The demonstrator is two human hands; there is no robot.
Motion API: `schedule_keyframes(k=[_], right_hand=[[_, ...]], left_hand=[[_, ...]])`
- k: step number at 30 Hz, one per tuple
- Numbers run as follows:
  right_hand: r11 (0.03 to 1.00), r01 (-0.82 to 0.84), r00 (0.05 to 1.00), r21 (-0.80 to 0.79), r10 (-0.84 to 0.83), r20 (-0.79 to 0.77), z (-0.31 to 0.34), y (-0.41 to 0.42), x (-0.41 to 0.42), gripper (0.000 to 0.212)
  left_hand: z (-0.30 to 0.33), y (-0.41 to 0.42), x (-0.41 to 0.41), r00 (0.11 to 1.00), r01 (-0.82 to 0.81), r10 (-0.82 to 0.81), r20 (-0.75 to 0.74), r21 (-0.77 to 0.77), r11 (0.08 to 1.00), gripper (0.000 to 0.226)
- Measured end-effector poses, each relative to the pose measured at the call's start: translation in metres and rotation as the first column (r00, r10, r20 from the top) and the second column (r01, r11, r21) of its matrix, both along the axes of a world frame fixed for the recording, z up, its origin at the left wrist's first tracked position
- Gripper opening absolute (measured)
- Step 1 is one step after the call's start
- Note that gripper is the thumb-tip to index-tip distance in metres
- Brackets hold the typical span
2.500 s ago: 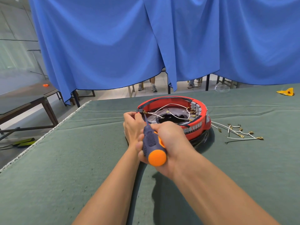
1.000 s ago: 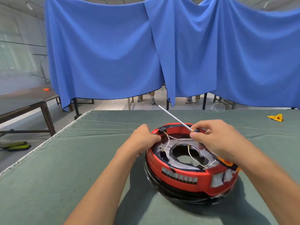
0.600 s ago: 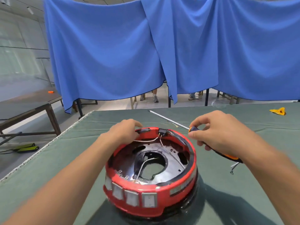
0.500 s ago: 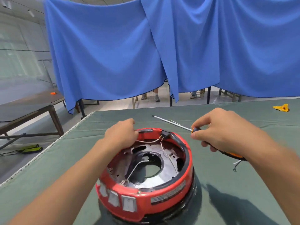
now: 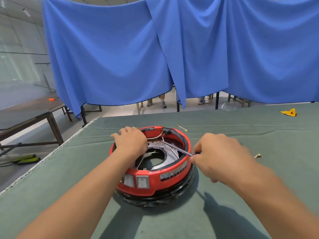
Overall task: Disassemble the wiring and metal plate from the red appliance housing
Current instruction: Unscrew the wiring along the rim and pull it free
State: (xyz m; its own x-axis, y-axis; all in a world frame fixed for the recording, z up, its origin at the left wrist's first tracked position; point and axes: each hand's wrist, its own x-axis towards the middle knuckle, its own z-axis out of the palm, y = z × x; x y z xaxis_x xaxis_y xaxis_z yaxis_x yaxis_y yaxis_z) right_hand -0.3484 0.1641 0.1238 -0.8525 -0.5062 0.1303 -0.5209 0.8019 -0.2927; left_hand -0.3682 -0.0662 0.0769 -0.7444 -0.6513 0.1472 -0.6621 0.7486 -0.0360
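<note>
red appliance housing (image 5: 151, 176) sitting open side up near the middle of the green-covered desk (image 5: 51, 187), on a black base. inside it, a metal plate (image 5: 168, 156) with a round hole in the middle, and white wires (image 5: 155, 138) running across it to a black connector (image 5: 166, 131) at the far rim. left hand (image 5: 131, 142) resting on the far-left rim, fingers bent down over the edge, grip closed around the rim. right hand (image 5: 219, 156) just right of the housing, grip clenched on a screwdriver (image 5: 177, 149), thin shaft reaching in over the rim toward the wires; handle hidden under the palm. on the desk beyond the housing, a loose wire with terminals (image 5: 181, 127); further right, a small brass-coloured piece (image 5: 257, 156) and a yellow object (image 5: 290, 112). blue curtain (image 5: 172, 49) hanging behind.
</note>
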Motion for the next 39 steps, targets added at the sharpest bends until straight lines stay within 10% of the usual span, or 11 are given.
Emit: schedule_keyframes(k=[6,39], right_hand=[[1.0,0.01,0.996,0.019,-0.008,-0.085,-0.007,-0.003,0.004,0.018],[0.999,0.032,0.987,-0.039,-0.037,-0.156,-0.014,-0.008,-0.001,0.023]], left_hand=[[-0.006,-0.002,-0.014,0.918,0.368,-0.36,-0.166,0.019,0.93,0.056],[-0.012,-0.008,-0.022,0.946,0.3,-0.291,-0.14,0.047,0.953,0.061]])
